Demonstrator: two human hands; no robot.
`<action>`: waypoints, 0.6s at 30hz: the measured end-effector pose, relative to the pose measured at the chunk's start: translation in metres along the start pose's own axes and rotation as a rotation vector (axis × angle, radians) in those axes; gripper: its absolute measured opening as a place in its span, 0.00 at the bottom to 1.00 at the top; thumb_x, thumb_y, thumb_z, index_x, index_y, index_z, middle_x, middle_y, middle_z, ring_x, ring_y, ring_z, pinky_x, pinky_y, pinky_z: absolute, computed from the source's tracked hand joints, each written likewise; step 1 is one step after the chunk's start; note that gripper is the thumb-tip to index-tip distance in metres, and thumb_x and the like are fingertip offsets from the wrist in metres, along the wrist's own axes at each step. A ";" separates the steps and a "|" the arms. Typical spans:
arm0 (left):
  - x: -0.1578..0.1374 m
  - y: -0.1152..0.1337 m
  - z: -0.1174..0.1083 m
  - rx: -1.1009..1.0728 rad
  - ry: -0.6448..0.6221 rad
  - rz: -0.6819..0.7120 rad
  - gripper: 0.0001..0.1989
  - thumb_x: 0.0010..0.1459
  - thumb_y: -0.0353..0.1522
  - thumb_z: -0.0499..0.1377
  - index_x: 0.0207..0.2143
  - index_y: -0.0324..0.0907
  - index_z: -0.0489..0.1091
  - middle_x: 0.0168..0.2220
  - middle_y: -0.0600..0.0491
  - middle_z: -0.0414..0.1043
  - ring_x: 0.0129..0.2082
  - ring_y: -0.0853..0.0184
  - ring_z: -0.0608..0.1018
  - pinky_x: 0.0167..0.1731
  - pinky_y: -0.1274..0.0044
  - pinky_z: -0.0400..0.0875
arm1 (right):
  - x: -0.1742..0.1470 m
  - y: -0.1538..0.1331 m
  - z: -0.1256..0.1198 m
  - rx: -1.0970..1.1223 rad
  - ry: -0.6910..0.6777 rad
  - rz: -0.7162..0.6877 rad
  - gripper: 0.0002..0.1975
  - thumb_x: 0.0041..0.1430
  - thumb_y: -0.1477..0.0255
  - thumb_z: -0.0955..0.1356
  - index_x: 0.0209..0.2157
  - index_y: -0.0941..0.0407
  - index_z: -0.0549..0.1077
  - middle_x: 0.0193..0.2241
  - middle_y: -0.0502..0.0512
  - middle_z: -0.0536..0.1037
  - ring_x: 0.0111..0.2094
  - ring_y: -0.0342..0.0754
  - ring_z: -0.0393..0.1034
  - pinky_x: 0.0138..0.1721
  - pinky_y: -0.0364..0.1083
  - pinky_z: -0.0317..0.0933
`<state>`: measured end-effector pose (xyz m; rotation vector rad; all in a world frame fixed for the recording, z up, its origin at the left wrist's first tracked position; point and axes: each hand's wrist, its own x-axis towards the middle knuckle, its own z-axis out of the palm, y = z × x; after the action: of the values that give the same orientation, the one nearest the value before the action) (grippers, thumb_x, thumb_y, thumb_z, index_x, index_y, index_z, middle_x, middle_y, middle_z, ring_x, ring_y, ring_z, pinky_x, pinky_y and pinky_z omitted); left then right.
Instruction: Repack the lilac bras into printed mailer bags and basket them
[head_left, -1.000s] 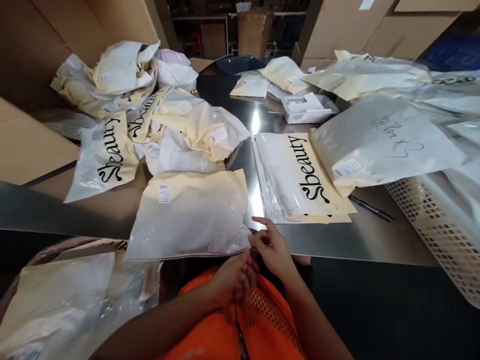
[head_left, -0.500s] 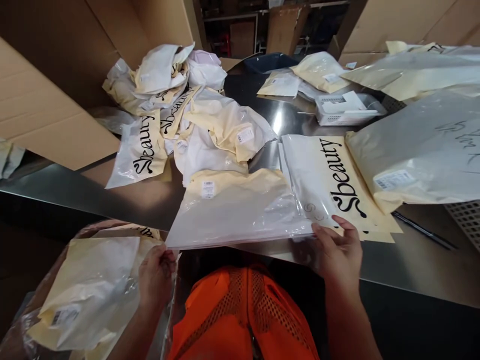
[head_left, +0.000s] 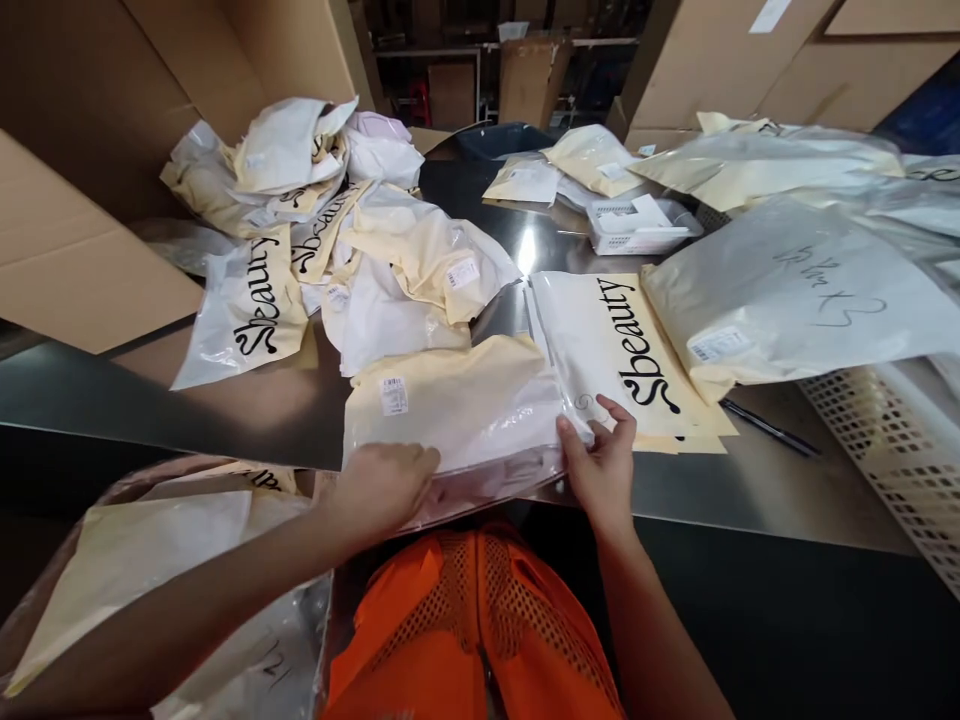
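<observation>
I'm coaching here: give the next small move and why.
Perhaps slide the left hand rightward along the translucent pinkish front strip of the rectangular white-and-cream plastic bag: the strip looks rumpled, with the right hand at the bag's right edge.

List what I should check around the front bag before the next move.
1. Left hand on the front bag: ok, curled at its near edge.
2. Right hand grip: cannot tell; its thumb is at the bag's right end.
3. Barcode label facing up: ok.
4. Front bag sealed: cannot tell.
5. Pen clear of the front bag: ok, it lies beyond the flat Sbeauty bags.
</observation>
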<state>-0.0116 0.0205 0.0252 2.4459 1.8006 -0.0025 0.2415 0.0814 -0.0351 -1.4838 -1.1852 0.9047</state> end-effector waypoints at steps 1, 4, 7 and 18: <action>0.006 -0.003 -0.012 0.005 0.024 -0.033 0.12 0.60 0.34 0.52 0.24 0.43 0.68 0.20 0.52 0.67 0.22 0.64 0.71 0.22 0.75 0.52 | 0.000 -0.001 -0.003 -0.068 0.088 -0.101 0.36 0.52 0.55 0.71 0.56 0.56 0.57 0.38 0.57 0.73 0.32 0.48 0.70 0.33 0.48 0.67; 0.025 -0.006 -0.046 0.107 0.142 -0.138 0.21 0.64 0.43 0.46 0.23 0.43 0.68 0.18 0.52 0.66 0.20 0.66 0.70 0.23 0.77 0.52 | -0.012 -0.008 -0.010 -0.211 0.344 -0.607 0.32 0.50 0.60 0.73 0.54 0.54 0.60 0.42 0.58 0.69 0.38 0.51 0.69 0.40 0.52 0.67; 0.039 0.003 -0.068 0.211 0.164 -0.181 0.24 0.64 0.46 0.44 0.26 0.43 0.70 0.19 0.52 0.67 0.22 0.63 0.73 0.24 0.78 0.56 | -0.033 -0.016 -0.001 -0.345 -0.091 -1.065 0.21 0.54 0.68 0.71 0.50 0.51 0.67 0.42 0.57 0.71 0.42 0.51 0.70 0.42 0.51 0.68; 0.059 0.008 -0.073 0.305 0.168 -0.250 0.22 0.66 0.44 0.46 0.36 0.40 0.73 0.25 0.48 0.73 0.29 0.56 0.78 0.29 0.74 0.65 | -0.031 0.005 0.006 -0.223 -0.342 -0.697 0.13 0.65 0.67 0.62 0.43 0.53 0.76 0.39 0.57 0.80 0.42 0.53 0.75 0.46 0.52 0.69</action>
<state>0.0097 0.0805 0.0944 2.4542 2.3250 -0.1012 0.2291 0.0530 -0.0422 -0.9682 -1.9431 0.5572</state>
